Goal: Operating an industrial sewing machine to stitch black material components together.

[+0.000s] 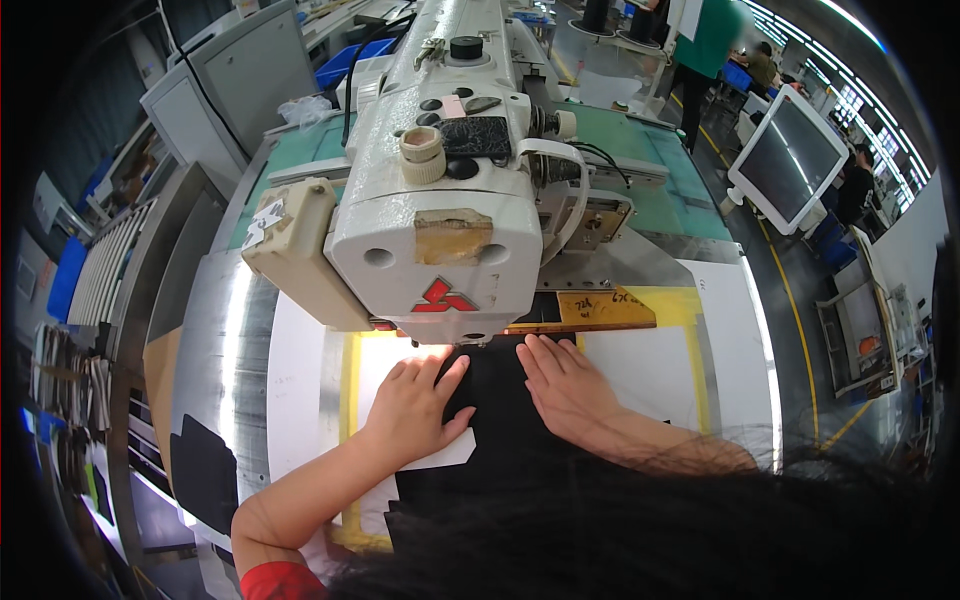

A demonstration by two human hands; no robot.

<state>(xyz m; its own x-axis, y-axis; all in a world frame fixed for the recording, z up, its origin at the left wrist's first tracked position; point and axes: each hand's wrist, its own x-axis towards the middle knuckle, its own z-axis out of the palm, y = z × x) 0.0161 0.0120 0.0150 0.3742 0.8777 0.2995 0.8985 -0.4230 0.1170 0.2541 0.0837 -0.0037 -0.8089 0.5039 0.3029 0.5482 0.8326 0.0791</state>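
Note:
Black fabric (pixel 490 420) lies under the head of a large white sewing machine (pixel 430 200). My left hand (pixel 415 405) rests on the fabric's left edge with its fingers spread and its thumb apart. Opposite it, my right hand (pixel 565 385) lies flat on the fabric with its fingers stretched toward the machine. Neither hand grips anything. Below my left palm a white sheet's corner (pixel 447 458) overlaps the fabric. A yellow-taped frame (pixel 697 365) surrounds the work, and an amber strip with handwriting (pixel 610 308) crosses behind my right fingertips. The machine head hides the needle area.
Dark cut pieces (pixel 205 475) lie on the metal table (pixel 215 345) at left. A screen on an arm (pixel 790 160) stands at the right. Beyond the machine are a grey cabinet (pixel 240 75), a blue bin (pixel 350 62) and a person in green (pixel 710 45). Dark hair covers the lower edge.

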